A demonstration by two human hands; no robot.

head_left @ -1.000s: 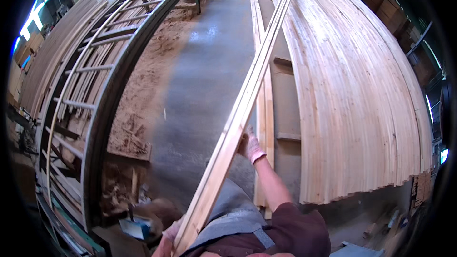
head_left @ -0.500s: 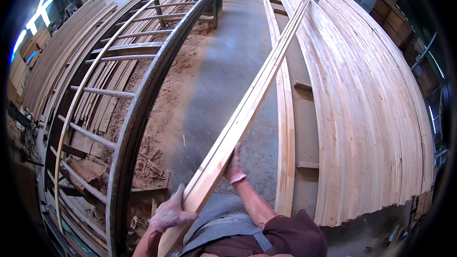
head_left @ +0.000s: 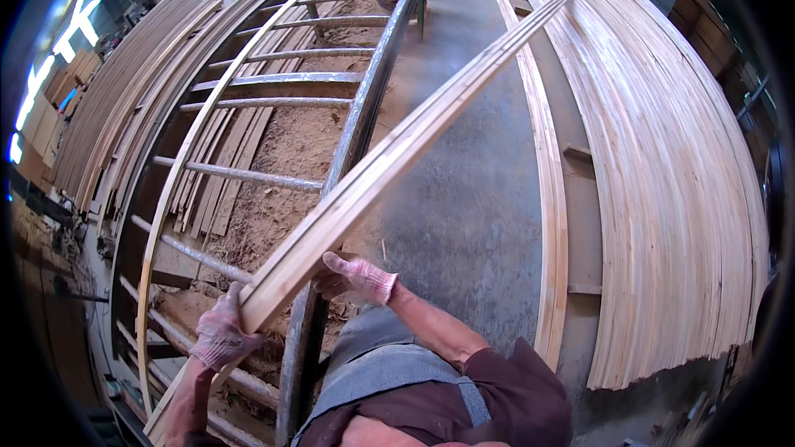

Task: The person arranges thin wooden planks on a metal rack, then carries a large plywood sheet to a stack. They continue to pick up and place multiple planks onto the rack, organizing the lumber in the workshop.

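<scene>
Plainly, we have a bundle of long pale boards (head_left: 414, 136) slanting across the scene, its near end low on the left and its far end high on the right. Our left hand (head_left: 224, 333), in a pinkish glove, is clasped around the bundle near its close end. Our right hand (head_left: 352, 276), gloved too, meets the underside farther along – its fingers are partly hidden, so we cannot tell how firmly they are closed.

To our left, the bundle passes over the near rail of a ladder-like metal rack (head_left: 383, 66); whether they touch, we cannot say. A thin wooden strip (head_left: 186, 136) runs lengthwise along the rack, and sawdust (head_left: 302, 149) lies beneath the rungs.

On our right, narrow boards (head_left: 546, 199) lie beside a broad stack of pale planks (head_left: 671, 199) – grey floor (head_left: 472, 199) stretches between them and the rack.
</scene>
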